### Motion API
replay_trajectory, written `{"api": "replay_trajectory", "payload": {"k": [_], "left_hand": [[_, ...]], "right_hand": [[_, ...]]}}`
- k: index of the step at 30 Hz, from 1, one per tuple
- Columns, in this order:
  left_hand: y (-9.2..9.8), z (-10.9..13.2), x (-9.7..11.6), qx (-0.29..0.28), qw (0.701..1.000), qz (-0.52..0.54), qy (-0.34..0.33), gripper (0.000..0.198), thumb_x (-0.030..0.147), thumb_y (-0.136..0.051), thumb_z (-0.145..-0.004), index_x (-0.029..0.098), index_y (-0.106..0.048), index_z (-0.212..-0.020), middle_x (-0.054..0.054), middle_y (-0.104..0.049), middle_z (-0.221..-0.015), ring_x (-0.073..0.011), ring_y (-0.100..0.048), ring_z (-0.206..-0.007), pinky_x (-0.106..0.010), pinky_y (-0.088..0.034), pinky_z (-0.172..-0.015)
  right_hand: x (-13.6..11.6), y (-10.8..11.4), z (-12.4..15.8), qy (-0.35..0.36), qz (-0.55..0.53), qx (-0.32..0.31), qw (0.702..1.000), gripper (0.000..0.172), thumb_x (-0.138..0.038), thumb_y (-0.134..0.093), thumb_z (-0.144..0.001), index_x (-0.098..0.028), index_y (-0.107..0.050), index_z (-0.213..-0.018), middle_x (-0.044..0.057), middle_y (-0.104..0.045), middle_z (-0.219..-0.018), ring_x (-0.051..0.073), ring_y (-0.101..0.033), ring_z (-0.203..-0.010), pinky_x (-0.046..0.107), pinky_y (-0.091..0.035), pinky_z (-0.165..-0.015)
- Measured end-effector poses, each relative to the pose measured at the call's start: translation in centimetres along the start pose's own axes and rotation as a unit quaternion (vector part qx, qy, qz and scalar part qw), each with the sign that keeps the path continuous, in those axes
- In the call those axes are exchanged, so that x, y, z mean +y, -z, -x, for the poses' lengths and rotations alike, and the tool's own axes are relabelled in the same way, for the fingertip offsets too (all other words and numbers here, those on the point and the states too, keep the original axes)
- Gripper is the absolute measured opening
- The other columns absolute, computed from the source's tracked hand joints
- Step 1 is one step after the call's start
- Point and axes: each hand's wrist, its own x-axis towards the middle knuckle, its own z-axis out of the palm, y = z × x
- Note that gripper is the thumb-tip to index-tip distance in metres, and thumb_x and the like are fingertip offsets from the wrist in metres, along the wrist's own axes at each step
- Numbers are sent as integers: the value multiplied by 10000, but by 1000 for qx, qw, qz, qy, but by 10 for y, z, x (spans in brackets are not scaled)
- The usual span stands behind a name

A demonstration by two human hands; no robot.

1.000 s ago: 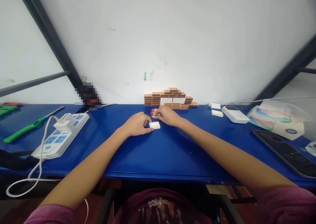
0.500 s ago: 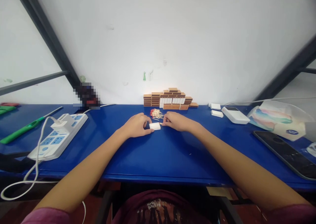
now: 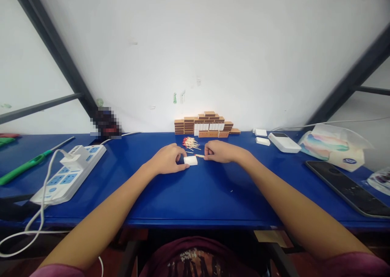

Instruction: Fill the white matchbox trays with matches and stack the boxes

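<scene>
My left hand [image 3: 167, 160] rests on the blue table [image 3: 195, 191] with its fingers pinched on a small white matchbox tray [image 3: 190, 160]. My right hand [image 3: 219, 151] lies just to the right of the tray, fingers pinched on a matchstick [image 3: 200, 156] whose tip points at the tray. A loose pile of red-headed matches [image 3: 190, 142] lies just behind the hands. Stacked brown matchboxes [image 3: 204, 125] stand against the wall.
A white power strip [image 3: 68, 172] with a cable and a green lighter [image 3: 27, 164] lie at the left. At the right are two small white boxes [image 3: 261, 136], a white device [image 3: 284, 142], a tissue pack [image 3: 333, 147] and a dark tablet [image 3: 347, 187].
My right hand has left the match pile and drawn back toward me with a matchstick, coming level with the white tray. My left hand has kept hold of the tray.
</scene>
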Motion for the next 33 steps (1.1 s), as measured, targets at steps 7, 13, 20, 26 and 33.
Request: {"api": "replay_trajectory", "payload": {"k": [7,13,20,26,33], "left_hand": [[1,0,-1,-3,1000,-7,3,311,507,-734,-856,206,-725,-936,-36,-690,-797,-228,-608,-831,-338,-404,-674],[1,0,-1,-1,1000,-14,-4,282,490,-729,-863,214,-724,-924,-34,-691,-799,-231,-610,-842,-342,-419,-702],[0,0,0,-2,1000,-16,-7,294,492,-729,-859,213,-731,-951,-32,-694,-808,-227,-608,-841,-342,-419,-702],[1,0,1,-6,1000,-14,-4,300,507,-716,-867,212,-724,-924,-34,-692,-802,-227,-613,-840,-337,-411,-688],[0,0,-1,-3,1000,-14,-10,301,507,-713,-867,213,-723,-936,-38,-696,-812,-232,-619,-845,-340,-417,-693]], "right_hand": [[-5,3,2,3,5,-7,1000,117,-197,-636,-958,-173,-750,-944,82,-786,-1018,198,-691,-881,264,-449,-708],[-7,-5,-2,29,20,40,999,101,-271,-686,-963,-176,-711,-937,68,-747,-957,183,-641,-818,263,-398,-662],[-7,-14,-8,58,29,90,994,181,-327,-697,-972,-168,-692,-1059,96,-719,-1048,204,-643,-887,274,-424,-731],[-13,-15,-8,48,48,66,996,157,-293,-643,-1011,-164,-718,-963,110,-732,-1072,222,-661,-940,280,-430,-769],[-12,-14,-6,45,78,61,994,198,-289,-580,-1052,-139,-708,-1038,140,-716,-1135,227,-659,-971,283,-439,-805]]}}
